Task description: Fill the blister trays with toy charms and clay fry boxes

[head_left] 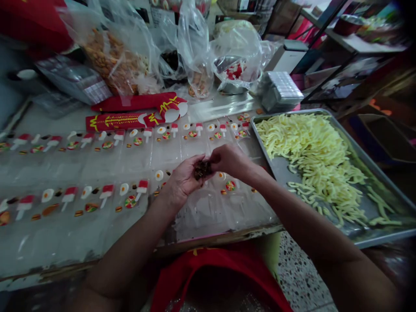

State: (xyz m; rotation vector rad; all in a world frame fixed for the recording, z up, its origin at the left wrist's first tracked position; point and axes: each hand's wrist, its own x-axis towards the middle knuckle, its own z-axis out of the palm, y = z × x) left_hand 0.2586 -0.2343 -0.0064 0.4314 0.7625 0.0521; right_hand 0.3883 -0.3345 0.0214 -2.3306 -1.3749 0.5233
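Left hand: you hold it cupped, palm up, fingers curled, above the bench.
Right hand: back uppermost, your fingers bunched and dipped toward the left palm, tips hidden.
Left forearm: bare, slanting inward over the bench's front edge.
Right forearm: bare, crossing near the front edge's right end.
Your hands: meeting, left fingers beside the right.
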